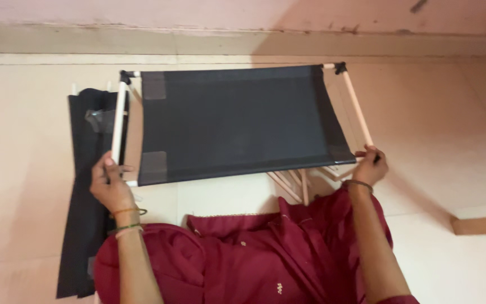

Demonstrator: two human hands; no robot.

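Observation:
A dark grey fabric shelf panel (237, 121) is stretched on a frame of white rods with black corner joints, held up over the pale tiled floor. My left hand (109, 183) grips the near end of the left white rod (119, 121). My right hand (371, 167) grips the near end of the right white rod (358, 107). Both wrists wear bangles. My maroon garment (243, 253) fills the bottom of the view.
A second dark fabric panel (85, 197) lies flat on the floor at the left, partly under the frame. Several loose white rods (295, 183) lie on the floor below the held panel. A wall skirting (243, 42) runs along the top; a step edge (482, 224) is at right.

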